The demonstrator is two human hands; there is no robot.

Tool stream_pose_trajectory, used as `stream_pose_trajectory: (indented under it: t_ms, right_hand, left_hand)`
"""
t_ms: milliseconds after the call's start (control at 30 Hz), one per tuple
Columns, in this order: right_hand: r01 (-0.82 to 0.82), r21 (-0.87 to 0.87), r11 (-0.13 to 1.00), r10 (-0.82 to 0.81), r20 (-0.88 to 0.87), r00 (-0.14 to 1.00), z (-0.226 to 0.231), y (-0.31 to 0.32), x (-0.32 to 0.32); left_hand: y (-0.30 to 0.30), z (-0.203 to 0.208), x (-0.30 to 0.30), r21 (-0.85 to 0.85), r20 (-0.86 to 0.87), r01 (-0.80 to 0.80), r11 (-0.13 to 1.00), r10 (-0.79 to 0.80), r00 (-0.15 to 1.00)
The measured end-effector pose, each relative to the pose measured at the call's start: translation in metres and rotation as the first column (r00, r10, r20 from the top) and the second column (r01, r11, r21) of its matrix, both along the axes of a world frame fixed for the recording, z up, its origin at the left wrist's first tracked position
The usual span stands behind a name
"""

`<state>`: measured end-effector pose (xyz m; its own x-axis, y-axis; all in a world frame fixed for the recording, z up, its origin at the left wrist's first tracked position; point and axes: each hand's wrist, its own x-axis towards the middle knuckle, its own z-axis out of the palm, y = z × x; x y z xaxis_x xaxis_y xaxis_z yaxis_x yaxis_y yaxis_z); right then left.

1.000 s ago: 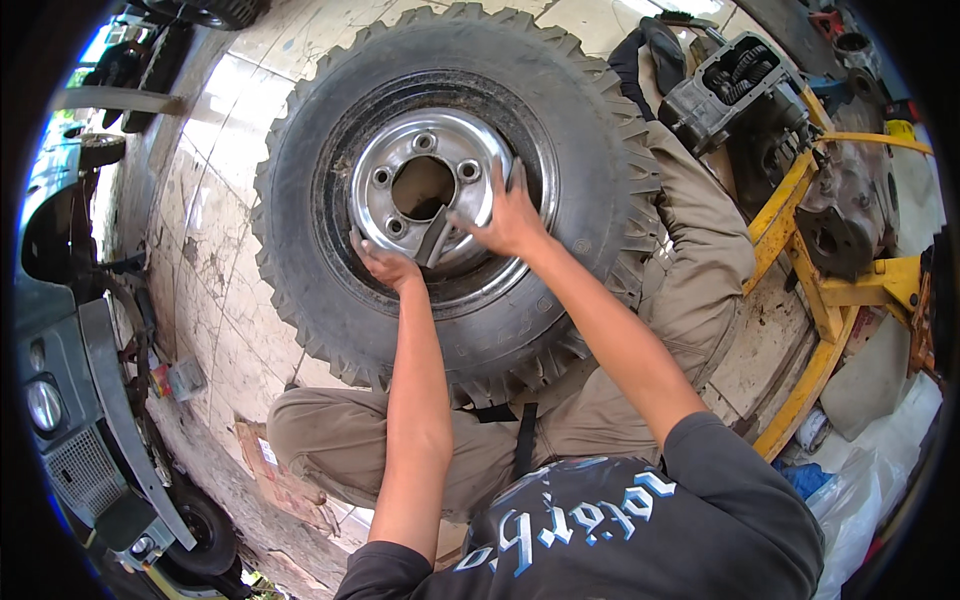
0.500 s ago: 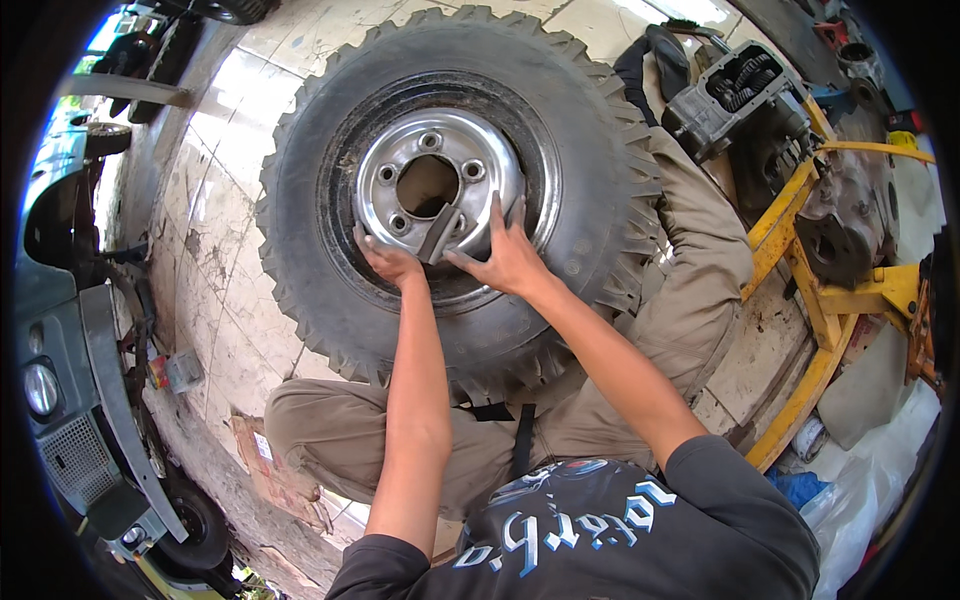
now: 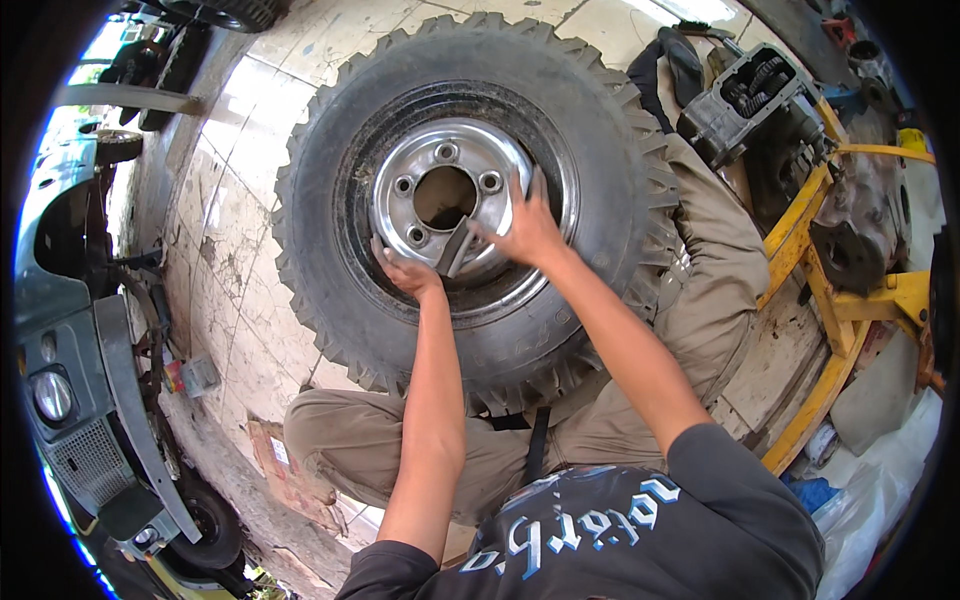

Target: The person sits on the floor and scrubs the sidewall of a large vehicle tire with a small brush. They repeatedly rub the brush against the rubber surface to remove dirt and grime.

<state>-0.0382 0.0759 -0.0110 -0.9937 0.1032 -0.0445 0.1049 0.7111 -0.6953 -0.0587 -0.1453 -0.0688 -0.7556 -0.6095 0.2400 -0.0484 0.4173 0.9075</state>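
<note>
Both hands work at the silver rim (image 3: 440, 195) of a big knobby tyre (image 3: 600, 160) lying across the person's knees. Left hand (image 3: 408, 272) presses flat on the rim's near edge; right hand (image 3: 525, 230) pinches a dark flat pad (image 3: 456, 250). Risk: pad slipping, or tyre sliding off toward the yellow frame (image 3: 810, 270) at right.

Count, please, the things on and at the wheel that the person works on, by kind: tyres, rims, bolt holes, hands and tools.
Knobbly tyre: 1
Silver rim: 1
Bolt holes in the rim: 5
Hands on the rim, left hand and right hand: 2
Dark flat tool between the hands: 1
Total: 10
</note>
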Motion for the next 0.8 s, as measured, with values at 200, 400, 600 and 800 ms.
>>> stream_pose_trajectory:
  t_ms: [200,400,600,800]
  right_hand:
    - [0.004,-0.08,0.997,0.009,0.161,0.987,0.021,-0.011,0.027]
    - [0.086,0.062,0.994,-0.097,0.192,0.977,0.025,-0.033,0.024]
    - [0.153,-0.203,0.967,-0.129,0.127,0.984,0.02,-0.048,0.057]
    - [0.166,-0.109,0.98,-0.173,-0.06,0.983,0.004,-0.014,0.008]
  left_hand:
    - [-0.011,-0.002,0.005,0.013,0.018,-0.008,1.0,0.007,1.0]
    - [0.001,-0.002,0.003,-0.055,0.023,0.031,0.998,-0.03,0.999]
    - [-0.007,-0.004,0.004,-0.016,0.028,0.049,0.999,-0.049,0.998]
    - [-0.032,-0.015,-0.008,0.511,-0.08,0.338,0.791,-0.348,0.934]
